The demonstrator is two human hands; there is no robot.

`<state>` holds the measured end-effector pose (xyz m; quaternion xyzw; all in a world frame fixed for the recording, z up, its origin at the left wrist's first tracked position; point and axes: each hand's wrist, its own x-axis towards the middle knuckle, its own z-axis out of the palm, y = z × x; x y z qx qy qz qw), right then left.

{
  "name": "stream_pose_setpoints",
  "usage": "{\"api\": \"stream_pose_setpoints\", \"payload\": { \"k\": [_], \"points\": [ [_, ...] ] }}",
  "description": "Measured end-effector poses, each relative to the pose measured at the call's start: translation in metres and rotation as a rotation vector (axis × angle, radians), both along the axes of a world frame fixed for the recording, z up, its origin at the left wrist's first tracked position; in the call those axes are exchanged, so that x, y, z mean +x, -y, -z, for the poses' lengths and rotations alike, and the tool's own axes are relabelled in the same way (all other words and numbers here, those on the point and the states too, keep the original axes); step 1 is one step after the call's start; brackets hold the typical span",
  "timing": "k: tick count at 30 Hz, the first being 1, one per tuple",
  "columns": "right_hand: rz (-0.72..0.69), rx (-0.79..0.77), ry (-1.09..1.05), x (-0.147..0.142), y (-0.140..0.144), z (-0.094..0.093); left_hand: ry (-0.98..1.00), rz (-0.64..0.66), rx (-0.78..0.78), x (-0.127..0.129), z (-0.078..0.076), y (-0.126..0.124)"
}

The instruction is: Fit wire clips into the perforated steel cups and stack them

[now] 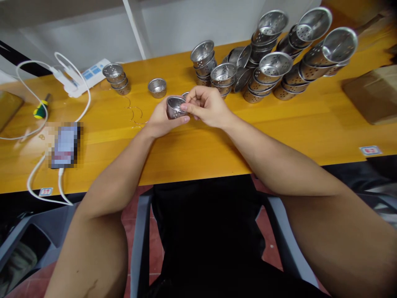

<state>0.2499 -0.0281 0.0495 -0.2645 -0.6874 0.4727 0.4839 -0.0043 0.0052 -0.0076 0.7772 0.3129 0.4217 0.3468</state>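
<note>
My left hand (pixel 159 119) is wrapped round a small perforated metal cup (pixel 174 109), held tilted just above the table with its mouth upward. My right hand (pixel 208 106) is closed in a pinch at the cup's right rim. What its fingertips hold, if anything, is too small to make out. Behind my right fingers, part of another metal rim (pixel 185 94) shows, mostly hidden. A single metal cup (pixel 157 88) stands on the table beyond my left hand. Thin curved wire pieces (pixel 136 114) lie to the left of that hand.
Nested perforated cups (pixel 273 68) stand in several stacks at the back right; a smaller stack (pixel 116 78) is at the left. A power strip (pixel 89 76), white cables, a screwdriver (pixel 41 108) and a phone (pixel 65 145) occupy the table's left side. Brown cardboard (pixel 369 97) lies far right.
</note>
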Motion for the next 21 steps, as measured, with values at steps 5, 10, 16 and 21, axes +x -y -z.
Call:
{"api": "stream_pose_setpoints", "payload": {
  "k": [5,10,16,21],
  "points": [
    [0.005,-0.042,0.031,0.0,0.0,0.0,-0.04,-0.015,0.005,-0.002,0.0,-0.001],
    [-0.01,-0.054,0.054,0.003,0.0,-0.002,-0.068,-0.023,0.029,-0.002,0.001,0.0],
    [-0.037,-0.001,0.071,0.005,-0.001,0.002,-0.054,0.012,0.054,-0.003,0.006,-0.003],
    [0.17,0.137,0.083,0.002,-0.009,0.02,0.025,-0.011,0.096,-0.005,0.017,-0.016]
  ]
}}
